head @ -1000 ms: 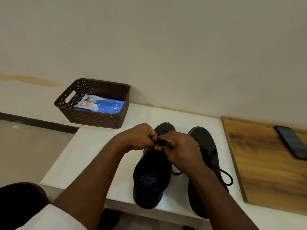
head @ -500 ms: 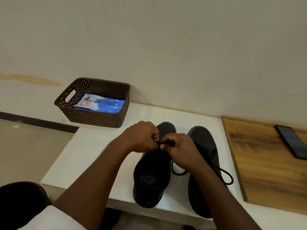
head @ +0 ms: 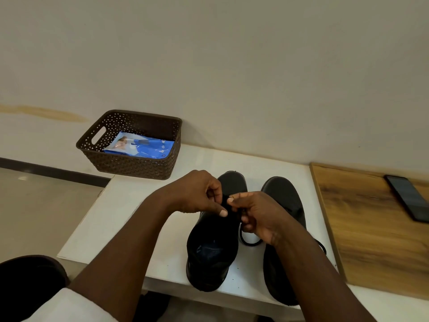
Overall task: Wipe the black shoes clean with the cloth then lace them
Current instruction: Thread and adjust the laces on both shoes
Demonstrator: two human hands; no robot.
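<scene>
Both forearms reach forward from the lower edge of the view and converge at the middle, bare from the wrist back; a white sleeve shows at the left upper arm. The left hand [head: 197,194] is turned with its back to the left and up, its fingers [head: 214,196] curled inward and the thumb extended down, its nail facing the camera. The right hand [head: 260,214] sits just beside it, slightly lower and nearer, its back facing the camera, with its fingers curled under and the forefinger tip pointing toward the left hand. The fingertips of the two hands meet, pinching a black lace [head: 249,241] between them.
</scene>
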